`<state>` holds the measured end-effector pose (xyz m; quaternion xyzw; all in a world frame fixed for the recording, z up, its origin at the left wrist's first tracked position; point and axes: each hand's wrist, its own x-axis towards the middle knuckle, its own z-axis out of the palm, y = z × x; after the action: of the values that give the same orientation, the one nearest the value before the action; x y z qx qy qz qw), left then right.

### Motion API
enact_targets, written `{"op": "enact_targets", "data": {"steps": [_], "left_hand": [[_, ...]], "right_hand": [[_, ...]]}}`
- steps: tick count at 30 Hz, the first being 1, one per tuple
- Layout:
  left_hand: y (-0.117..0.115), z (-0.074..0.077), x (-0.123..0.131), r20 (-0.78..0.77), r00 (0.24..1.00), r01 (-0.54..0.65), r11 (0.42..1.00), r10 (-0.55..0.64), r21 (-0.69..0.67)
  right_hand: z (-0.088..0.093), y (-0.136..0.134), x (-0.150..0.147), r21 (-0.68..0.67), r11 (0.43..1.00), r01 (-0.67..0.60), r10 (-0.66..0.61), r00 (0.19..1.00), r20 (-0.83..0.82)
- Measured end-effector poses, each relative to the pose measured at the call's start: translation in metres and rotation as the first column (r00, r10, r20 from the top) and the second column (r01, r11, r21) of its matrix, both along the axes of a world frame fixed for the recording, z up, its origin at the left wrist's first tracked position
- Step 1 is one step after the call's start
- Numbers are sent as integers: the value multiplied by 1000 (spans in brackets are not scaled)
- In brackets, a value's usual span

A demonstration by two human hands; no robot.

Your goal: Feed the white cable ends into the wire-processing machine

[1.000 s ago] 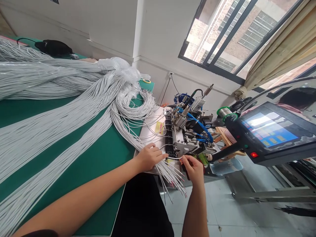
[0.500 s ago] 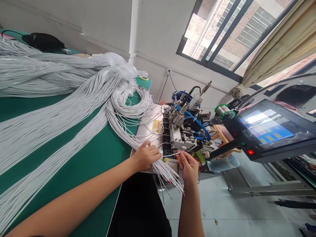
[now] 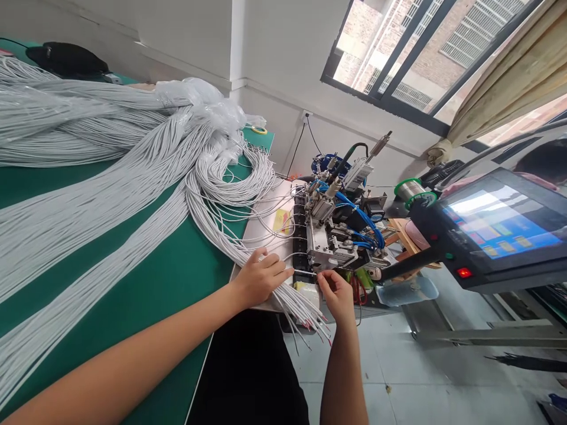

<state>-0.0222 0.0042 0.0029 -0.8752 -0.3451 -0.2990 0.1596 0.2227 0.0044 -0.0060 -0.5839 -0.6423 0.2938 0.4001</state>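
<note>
White wall across the back, w/ a window at 1–2 o'clock; green table fills 8–9 o'clock, long grey-white cable hanks spread over it toward 9–10; touchscreen lit at 3 o'clock; machine w/ blue tubes just off centre, same side; solder-type wire spool b/w those two.

Loose bundle runs down to approx. 6 o'clock, ends splayed past the table edge, some tips red; my left hand lies on it at 7, fingers curled over the cables; can't tell how much they actually grip, esp. underneath; my right hand is at 4–5, thumb & forefinger pinched on the end of a single cable; that cable stretches from my left fingertips to my right ones, at 5 o'clock, by the near end of the machine's black slotted row.

Progress, as I judge it: several cables already lie across the row toward 12–1, so that part looks done; this one's at the near end, seated or not I can't tell; rest of the bundle's loose, so prob. plenty left.
</note>
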Motion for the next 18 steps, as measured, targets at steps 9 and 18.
{"op": "enact_targets", "data": {"steps": [9,18], "left_hand": [[2,-3,5,-40,997,-71,997,70,-38],[4,-4,7,-30,997,-74,993,71,-87]], "right_hand": [[-10,11,1,-44,998,-48,43,993,-110],[-33,17,-7,-246,968,-59,-68,876,-478]]}}
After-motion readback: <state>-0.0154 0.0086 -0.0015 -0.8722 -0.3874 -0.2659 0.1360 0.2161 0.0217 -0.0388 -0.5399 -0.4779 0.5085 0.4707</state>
